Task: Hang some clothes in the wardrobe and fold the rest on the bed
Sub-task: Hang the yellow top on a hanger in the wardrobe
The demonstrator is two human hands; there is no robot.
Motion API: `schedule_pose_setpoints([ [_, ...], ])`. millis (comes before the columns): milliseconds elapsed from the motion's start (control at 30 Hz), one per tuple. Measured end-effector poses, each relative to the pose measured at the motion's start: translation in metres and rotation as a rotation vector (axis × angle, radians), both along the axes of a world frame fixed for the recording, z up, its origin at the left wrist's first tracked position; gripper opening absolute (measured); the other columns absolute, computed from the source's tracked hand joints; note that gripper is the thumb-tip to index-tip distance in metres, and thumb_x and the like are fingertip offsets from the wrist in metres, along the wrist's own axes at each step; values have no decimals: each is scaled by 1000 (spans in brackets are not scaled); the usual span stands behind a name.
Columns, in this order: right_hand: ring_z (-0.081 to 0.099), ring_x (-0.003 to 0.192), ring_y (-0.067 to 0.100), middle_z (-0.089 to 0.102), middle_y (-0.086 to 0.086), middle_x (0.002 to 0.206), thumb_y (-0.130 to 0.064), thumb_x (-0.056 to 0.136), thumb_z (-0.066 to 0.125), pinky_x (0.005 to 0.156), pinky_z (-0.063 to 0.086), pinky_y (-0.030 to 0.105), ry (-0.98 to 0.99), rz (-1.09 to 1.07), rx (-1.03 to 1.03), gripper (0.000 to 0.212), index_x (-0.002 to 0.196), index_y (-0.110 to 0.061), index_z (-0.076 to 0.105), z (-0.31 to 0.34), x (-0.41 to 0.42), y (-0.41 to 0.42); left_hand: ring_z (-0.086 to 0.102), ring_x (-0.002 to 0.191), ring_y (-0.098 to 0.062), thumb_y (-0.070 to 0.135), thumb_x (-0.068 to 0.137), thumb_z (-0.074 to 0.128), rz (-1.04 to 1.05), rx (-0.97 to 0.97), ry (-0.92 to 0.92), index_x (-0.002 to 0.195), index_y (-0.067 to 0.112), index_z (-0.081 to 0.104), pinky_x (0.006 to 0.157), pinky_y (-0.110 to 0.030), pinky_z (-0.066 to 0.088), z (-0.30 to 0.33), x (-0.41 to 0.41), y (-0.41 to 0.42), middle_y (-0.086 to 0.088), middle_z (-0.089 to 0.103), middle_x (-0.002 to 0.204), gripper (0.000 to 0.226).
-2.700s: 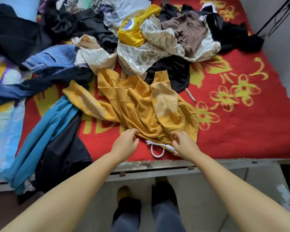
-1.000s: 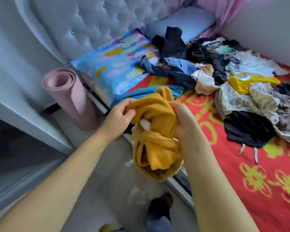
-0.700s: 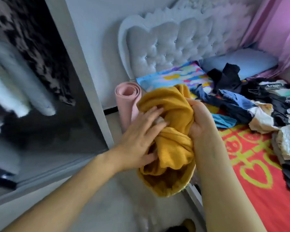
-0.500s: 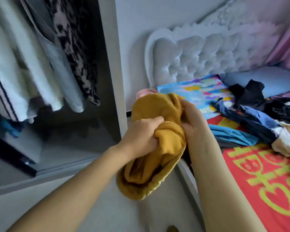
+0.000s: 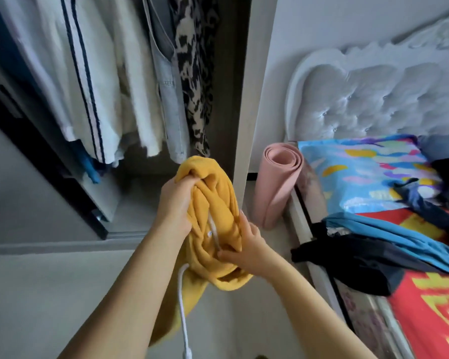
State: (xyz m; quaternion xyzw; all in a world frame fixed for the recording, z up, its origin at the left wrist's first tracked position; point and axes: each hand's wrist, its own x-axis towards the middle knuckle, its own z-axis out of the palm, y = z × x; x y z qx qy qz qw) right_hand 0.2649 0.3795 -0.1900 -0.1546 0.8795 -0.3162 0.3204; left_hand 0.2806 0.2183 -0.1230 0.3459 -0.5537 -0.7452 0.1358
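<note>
- Head view: a bunched yellow garment [image 5: 213,218] was held in the air before the open wardrobe [image 5: 240,81], above bare grey floor [image 5: 49,294], just off the wardrobe's upright side panel.
- The left hand [image 5: 175,206] was seen gripping the garment's upper part, its fingers curled into the folds near the top edge.
- The right hand [image 5: 244,251] was placed lower, its fingers [image 5: 224,254] pressed together and pinched on the fabric beside a white drawstring [image 5: 183,314], which was left hanging down past the left forearm.
- Inside the wardrobe, hanging clothes [image 5: 109,81] were packed side by side: a white piece with dark stripes, a pale denim piece, a black-and-cream patterned one. Open dark space was seen under their hems, directly behind the garment's top.
- A dark sliding-door edge [image 5: 62,177] was set at the wardrobe's left.
- A rolled pink mat [image 5: 278,187] was stood upright between the wardrobe panel and the bed frame [image 5: 300,218], so the floor gap there was narrowed.
- On the bed, a bright patterned pillow [image 5: 360,174] was laid against the tufted headboard [image 5: 373,99]; a blue garment [image 5: 399,234] and a black garment [image 5: 353,263] were draped to the mattress edge, the black one overhanging it, on a red cover [image 5: 430,320].
</note>
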Motion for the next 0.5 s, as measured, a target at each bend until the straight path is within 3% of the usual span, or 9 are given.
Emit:
schedule_pose_setpoints([
  [67, 24, 141, 31, 10, 7, 156, -55, 78, 68, 106, 39, 47, -15, -107, -10, 111, 150, -33, -14, -29, 11, -2, 71, 78, -27, 44, 75, 72, -58, 56, -33, 76, 25, 75, 69, -39, 55, 0, 6, -12, -5, 75, 80, 19],
  [133, 34, 137, 29, 22, 8, 154, -54, 79, 70, 94, 48, 34, -130, -259, -101, 112, 152, -26, -10, -46, 10, -4, 73, 78, -23, 48, 71, 73, -173, 68, 19, 75, 32, 77, 67, -36, 54, 3, 13, -21, -3, 75, 83, 17],
  [167, 41, 132, 28, 32, 7, 150, -52, 79, 71, 90, 49, 34, -217, -323, -148, 107, 152, -25, -2, -50, 6, -6, 73, 80, -21, 48, 67, 75, -220, 71, 52, 76, 34, 77, 68, -36, 54, 4, 15, -24, -3, 75, 86, 18],
  [267, 63, 93, 24, 63, 10, 110, -31, 84, 67, 73, 57, 40, -461, -442, -351, 50, 127, -19, 46, -56, -8, -24, 72, 86, -20, 47, 62, 77, -321, 45, 122, 85, 34, 76, 71, -35, 56, 8, 24, -36, -5, 75, 95, 26],
  [333, 60, 72, 20, 63, 10, 86, -21, 90, 55, 64, 52, 32, -492, -600, -478, 24, 111, -12, 60, -52, -19, -35, 71, 91, -22, 39, 65, 78, -366, 13, 182, 93, 32, 75, 71, -34, 57, 11, 29, -49, -6, 74, 99, 29],
  [367, 59, 72, 20, 62, 9, 84, -20, 93, 51, 63, 49, 30, -485, -708, -533, 19, 106, -11, 61, -45, -27, -38, 71, 92, -23, 34, 65, 78, -348, -30, 178, 94, 32, 75, 72, -34, 56, 10, 30, -56, -5, 74, 98, 29],
  [433, 59, 77, 23, 62, 9, 86, -25, 94, 51, 60, 48, 31, -433, -876, -649, 15, 94, -14, 61, -24, -45, -39, 69, 87, -23, 22, 69, 73, -227, -285, 44, 92, 32, 69, 68, -30, 51, 8, 30, -72, -2, 72, 91, 25],
  [500, 58, 76, 21, 61, 6, 83, -28, 93, 55, 57, 45, 31, -312, -958, -747, 15, 83, -18, 59, 3, -64, -33, 60, 74, -15, 15, 77, 64, -95, -755, -230, 91, 31, 55, 56, -25, 41, 1, 30, -87, 4, 63, 83, 23],
])
